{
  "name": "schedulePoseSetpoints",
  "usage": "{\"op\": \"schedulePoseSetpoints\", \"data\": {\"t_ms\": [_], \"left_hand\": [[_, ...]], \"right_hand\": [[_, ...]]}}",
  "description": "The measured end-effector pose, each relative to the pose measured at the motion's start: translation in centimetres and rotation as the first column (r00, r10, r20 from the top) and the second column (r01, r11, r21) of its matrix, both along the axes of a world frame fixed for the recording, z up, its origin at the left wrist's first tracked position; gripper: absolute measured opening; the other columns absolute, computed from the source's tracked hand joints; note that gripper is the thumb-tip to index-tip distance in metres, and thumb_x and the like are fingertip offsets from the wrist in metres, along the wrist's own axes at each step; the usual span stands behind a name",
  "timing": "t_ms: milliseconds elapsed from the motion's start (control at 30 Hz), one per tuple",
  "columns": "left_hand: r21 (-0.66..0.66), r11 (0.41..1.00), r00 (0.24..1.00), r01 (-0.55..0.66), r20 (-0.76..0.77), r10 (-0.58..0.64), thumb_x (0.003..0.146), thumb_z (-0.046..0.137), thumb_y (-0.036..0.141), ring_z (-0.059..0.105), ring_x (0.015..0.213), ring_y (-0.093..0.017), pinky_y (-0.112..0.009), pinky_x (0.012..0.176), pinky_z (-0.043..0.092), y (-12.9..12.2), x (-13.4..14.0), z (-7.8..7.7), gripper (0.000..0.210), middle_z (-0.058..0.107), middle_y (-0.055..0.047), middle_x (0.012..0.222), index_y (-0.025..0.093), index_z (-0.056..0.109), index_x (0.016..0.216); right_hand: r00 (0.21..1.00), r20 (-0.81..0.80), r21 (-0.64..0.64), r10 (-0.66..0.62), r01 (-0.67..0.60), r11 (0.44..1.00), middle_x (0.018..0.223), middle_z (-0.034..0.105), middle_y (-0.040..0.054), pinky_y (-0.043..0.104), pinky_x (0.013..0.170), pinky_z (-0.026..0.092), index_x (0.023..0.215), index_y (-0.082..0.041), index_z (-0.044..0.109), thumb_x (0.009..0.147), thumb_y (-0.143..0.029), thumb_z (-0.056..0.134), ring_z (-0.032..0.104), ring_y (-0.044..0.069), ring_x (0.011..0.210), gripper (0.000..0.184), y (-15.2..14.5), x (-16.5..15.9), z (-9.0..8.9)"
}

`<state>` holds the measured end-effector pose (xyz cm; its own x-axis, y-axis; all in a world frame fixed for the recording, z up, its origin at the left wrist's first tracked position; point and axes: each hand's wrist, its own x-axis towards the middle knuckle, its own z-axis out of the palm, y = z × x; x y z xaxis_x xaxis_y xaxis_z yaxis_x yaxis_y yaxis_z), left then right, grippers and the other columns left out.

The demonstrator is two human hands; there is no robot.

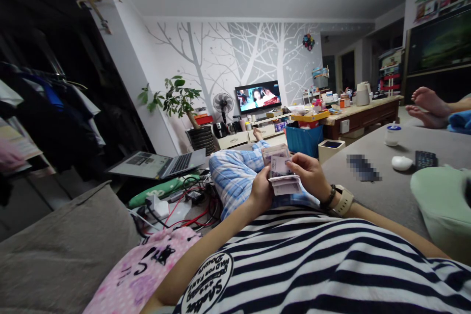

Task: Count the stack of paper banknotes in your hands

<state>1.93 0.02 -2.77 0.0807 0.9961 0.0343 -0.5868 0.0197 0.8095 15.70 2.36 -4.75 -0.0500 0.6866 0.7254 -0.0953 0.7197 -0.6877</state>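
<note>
A stack of banknotes [287, 187] is held above my lap, its lower ends folded or fanned toward me. My left hand [262, 189] is closed round the stack's left side. With thumb and fingers, my right hand [309, 172] pinches the right edge of a pale purple banknote [279, 166] on top. More notes [275, 153] stick up behind it, beyond my hands. On my right wrist are a dark bracelet and a light watch [343, 200]. Blue plaid trousers [233, 169] cover my crossed legs beneath the notes.
On the left, an open laptop [158, 164] sits near tangled cables [195, 206] and a pink blanket [147, 270]. To the right lie a blurred-out phone [363, 168], a white mouse [402, 163] and a green cushion [441, 196]. Another person's feet [429, 105] rest farther right.
</note>
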Motion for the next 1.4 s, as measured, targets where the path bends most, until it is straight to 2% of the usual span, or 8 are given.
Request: {"op": "schedulePoseSetpoints", "data": {"t_ms": [233,500,867,1067,1167,1300,1400], "left_hand": [[0.059,0.996,0.997,0.072,-0.027,-0.070,0.084,0.054,0.022,0.076,0.089,-0.028,-0.038,0.085,0.060,0.1,-0.2,-0.3,0.035,0.080,-0.010,0.093,0.011,0.073,0.112],[0.054,0.996,0.998,0.065,-0.021,-0.064,0.082,0.055,0.021,0.076,0.091,-0.028,-0.038,0.085,0.059,0.0,-0.2,-0.2,0.033,0.080,-0.010,0.091,0.012,0.075,0.105],[0.065,0.996,0.997,0.063,-0.053,-0.060,0.079,0.062,0.026,0.076,0.089,-0.029,-0.039,0.083,0.060,-0.1,-0.3,-0.1,0.031,0.079,-0.009,0.088,0.013,0.075,0.104],[0.082,0.994,0.996,0.065,-0.070,-0.060,0.081,0.062,0.027,0.076,0.089,-0.029,-0.039,0.083,0.060,0.0,-0.3,-0.1,0.032,0.080,-0.010,0.091,0.012,0.074,0.107],[0.036,0.998,0.998,0.053,-0.037,-0.051,0.085,0.060,0.029,0.076,0.087,-0.029,-0.040,0.083,0.060,0.0,-0.2,0.0,0.032,0.080,-0.012,0.091,0.012,0.074,0.108],[-0.026,0.999,0.999,0.038,0.027,-0.037,0.092,0.056,0.032,0.077,0.086,-0.030,-0.040,0.081,0.061,-0.2,0.1,0.4,0.032,0.079,-0.012,0.090,0.012,0.074,0.108],[-0.027,0.998,0.997,0.062,0.043,-0.061,0.093,0.058,0.036,0.077,0.088,-0.030,-0.039,0.081,0.061,-0.6,0.2,0.8,0.034,0.080,-0.011,0.089,0.013,0.075,0.110]], "right_hand": [[0.999,-0.005,-0.004,0.048,-0.048,0.999,0.063,0.052,-0.0017,0.030,0.057,0.034,0.070,-0.021,0.061,0.084,-0.054,0.069,0.044,0.014,0.060,0.037,-0.1,0.0,0.0],[0.998,-0.020,-0.003,0.062,-0.062,0.998,0.063,0.048,-0.0024,0.030,0.057,0.032,0.069,-0.020,0.060,0.084,-0.058,0.070,0.041,0.014,0.060,0.041,-0.1,0.0,0.0],[0.992,-0.081,0.003,0.095,-0.095,0.996,0.066,0.054,-0.0016,0.029,0.058,0.035,0.074,-0.021,0.063,0.080,-0.062,0.074,0.044,0.014,0.062,0.043,-0.2,-0.2,0.1],[0.997,-0.038,0.032,0.062,-0.061,0.998,0.066,0.053,-0.0017,0.029,0.058,0.035,0.076,-0.021,0.064,0.083,-0.065,0.070,0.044,0.014,0.061,0.045,-0.1,0.0,-0.1],[0.998,0.010,0.026,0.057,-0.057,0.998,0.063,0.053,-0.0012,0.029,0.056,0.035,0.073,-0.021,0.063,0.086,-0.068,0.066,0.044,0.014,0.059,0.049,-0.3,0.1,-0.1],[0.990,0.095,0.001,0.103,-0.103,0.995,0.061,0.061,0.0023,0.030,0.052,0.033,0.070,-0.021,0.062,0.094,-0.071,0.052,0.043,0.014,0.053,0.056,-0.6,0.3,-0.1],[0.995,0.083,0.010,0.056,-0.057,0.998,0.059,0.061,0.0024,0.030,0.055,0.038,0.067,-0.022,0.061,0.092,-0.072,0.054,0.047,0.015,0.055,0.057,-0.4,0.3,-0.1]]}}
